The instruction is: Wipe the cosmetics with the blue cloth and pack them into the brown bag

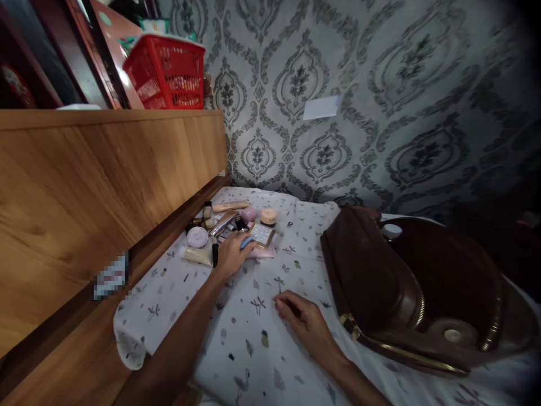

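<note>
My left hand [232, 252] reaches into a cluster of cosmetics on the patterned sheet. Its fingers are closed on a small blue object [247, 242], whose kind I cannot make out. Right beside the fingertips lies a glittery square compact [262, 234], with a pink tube [262, 251] partly under it. A round white compact [197, 237], a cream-coloured tube [198, 256], a peach jar [268, 216] and a pink rounded item [248, 213] surround the hand. My right hand [302, 321] is loosely curled just above or on the sheet, with nothing visible in it.
A large brown handbag [367, 270] lies with its zip undone on the right, a white cap [391, 230] at its opening. Along the left runs a wooden panel [114, 163], and a red basket [181, 73] stands above it. Patterned wallpaper [300, 152] closes off the back.
</note>
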The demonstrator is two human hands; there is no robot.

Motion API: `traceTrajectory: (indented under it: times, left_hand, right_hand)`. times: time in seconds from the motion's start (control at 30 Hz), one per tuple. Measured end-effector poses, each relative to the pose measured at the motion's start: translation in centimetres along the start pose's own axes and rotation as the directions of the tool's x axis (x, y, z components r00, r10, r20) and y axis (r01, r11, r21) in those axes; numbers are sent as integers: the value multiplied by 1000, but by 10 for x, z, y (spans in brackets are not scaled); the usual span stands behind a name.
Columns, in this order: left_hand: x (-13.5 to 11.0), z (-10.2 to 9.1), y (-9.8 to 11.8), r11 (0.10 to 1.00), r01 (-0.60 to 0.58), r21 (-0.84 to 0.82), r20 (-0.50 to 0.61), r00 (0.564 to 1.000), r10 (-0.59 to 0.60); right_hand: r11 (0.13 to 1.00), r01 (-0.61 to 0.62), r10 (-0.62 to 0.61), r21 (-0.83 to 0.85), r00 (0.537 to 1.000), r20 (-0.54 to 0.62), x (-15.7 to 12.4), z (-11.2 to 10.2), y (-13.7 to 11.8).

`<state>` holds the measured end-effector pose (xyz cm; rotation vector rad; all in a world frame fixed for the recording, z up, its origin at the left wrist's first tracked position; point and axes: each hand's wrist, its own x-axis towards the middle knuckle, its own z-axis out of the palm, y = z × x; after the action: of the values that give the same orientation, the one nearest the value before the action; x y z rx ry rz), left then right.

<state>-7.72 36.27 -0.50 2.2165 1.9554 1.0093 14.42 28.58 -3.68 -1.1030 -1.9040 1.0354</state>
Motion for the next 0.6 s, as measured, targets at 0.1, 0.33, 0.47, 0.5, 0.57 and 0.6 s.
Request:
traceTrajectory:
  times: [0.1, 0.33, 0.47, 0.5, 0.57, 0.6]
  left_hand:
    - [1, 2, -4, 999, -17, -50, -14, 1000, 16]
    - [4, 1, -8, 979, -131, -156, 29, 990, 137]
    - [3, 1, -5, 971, -192, -143, 47, 979, 201]
    - [2, 2, -5, 969, -206, -137, 49, 976, 214]
    - [2, 3, -4, 965, -223, -138, 38, 972, 230]
    - [1, 4, -4, 964, -224, -145, 25, 973, 230]
  right_hand:
    - [1000, -14, 14, 7, 1000, 4, -1, -2, 0]
    - [997, -71, 71, 17, 997, 16, -2, -5, 1]
    - [996, -85, 84, 31, 996, 37, -2, -6, 2]
    - [996, -81, 80, 34, 996, 38, -1, -6, 3]
    - [997, -71, 70, 33, 997, 37, -1, -6, 3]
    - [997, -68, 67, 32, 997, 35, -1, -6, 3]
